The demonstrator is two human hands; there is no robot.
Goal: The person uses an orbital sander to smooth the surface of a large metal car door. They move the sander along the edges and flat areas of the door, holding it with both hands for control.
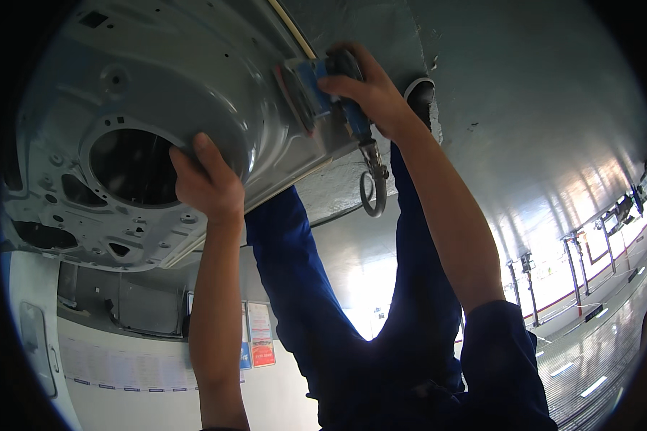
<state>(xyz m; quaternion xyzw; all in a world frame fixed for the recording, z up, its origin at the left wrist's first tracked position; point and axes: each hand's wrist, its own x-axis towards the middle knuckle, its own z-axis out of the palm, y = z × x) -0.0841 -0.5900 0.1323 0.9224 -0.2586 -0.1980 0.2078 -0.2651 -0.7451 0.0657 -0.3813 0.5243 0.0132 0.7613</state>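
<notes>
My right hand (370, 90) is wrapped around a blue and black air sander (313, 86). Its flat pad is tilted against or very near the edge of a grey metal car door panel (194, 93); I cannot tell if they touch. A hose fitting (371, 154) with a curved grey hose hangs from the sander's handle. At the rim of the large round opening (133, 169), my left hand (208, 179) grips the panel, some fingers curled into the hole and hidden.
Pale strips (295, 29) run along the panel's edge. Below it show my legs in blue trousers (287, 251) and a dark shoe (420, 97) on the grey floor (525, 108). Metal stands (575, 266) are at the right, and a white door (39, 337) at the lower left.
</notes>
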